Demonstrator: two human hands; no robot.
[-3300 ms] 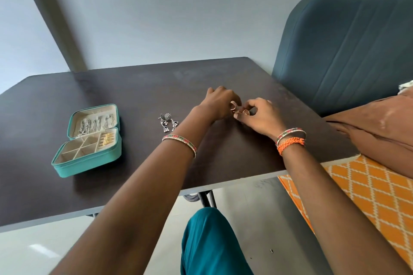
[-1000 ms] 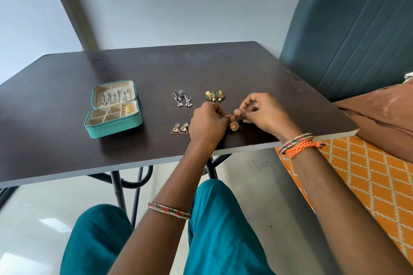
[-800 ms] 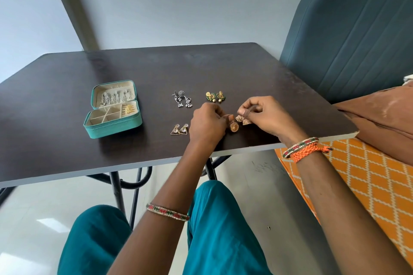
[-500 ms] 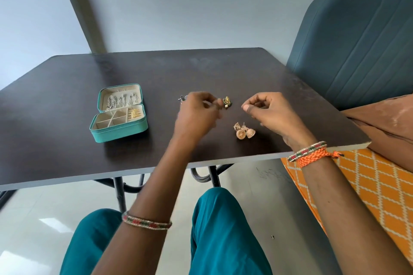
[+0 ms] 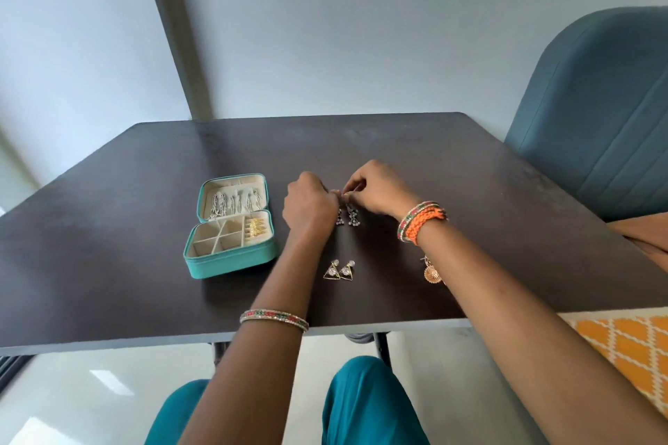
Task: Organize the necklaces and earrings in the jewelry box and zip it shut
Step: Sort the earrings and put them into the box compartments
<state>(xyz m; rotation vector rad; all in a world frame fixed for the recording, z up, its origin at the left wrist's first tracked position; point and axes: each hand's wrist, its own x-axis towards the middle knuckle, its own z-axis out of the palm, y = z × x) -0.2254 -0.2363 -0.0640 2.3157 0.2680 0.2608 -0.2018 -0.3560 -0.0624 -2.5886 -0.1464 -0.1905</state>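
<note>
Silver earrings (image 5: 346,219) on the table (image 5: 452,170), right of the open jewelry box (image 5: 231,228): both hands (image 5: 310,204) (image 5: 379,191) pinch their tops. I should lift them together, keeping dangles untangled.

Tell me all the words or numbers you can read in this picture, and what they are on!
There are none to read.
The teal jewelry box shows no brand or label on its side or inside its lid.
The dark table, the blue chair and the grey wall carry no writing.
The orange cloth has only a white diamond pattern, no letters.
</note>
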